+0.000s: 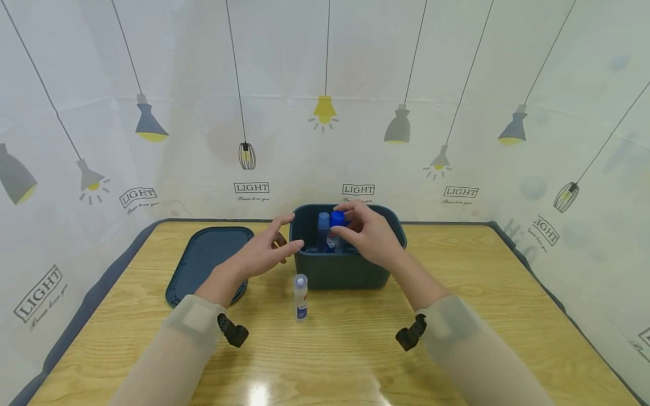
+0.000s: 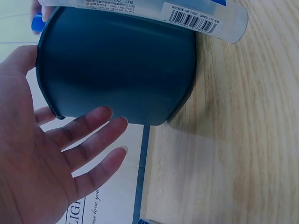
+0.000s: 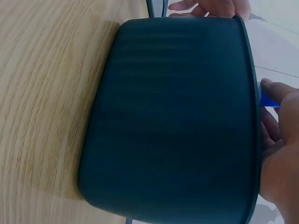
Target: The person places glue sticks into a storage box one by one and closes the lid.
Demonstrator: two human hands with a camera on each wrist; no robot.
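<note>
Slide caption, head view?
Right hand holds a blue-capped tube in a dark bin; left hand at its left end.

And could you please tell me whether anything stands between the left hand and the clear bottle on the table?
Nothing visible does. In the head view, the left hand is at the left end of the dark bin, the clear bottle stands on the table in front of it, and no object shows between hand and bottle.

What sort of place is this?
Probably a makeshift recording booth rather than a lived-in room: a wood-grain table is closed in on its left, far and right sides by lamp-printed sheeting, and the person wears black wrist cameras.
</note>
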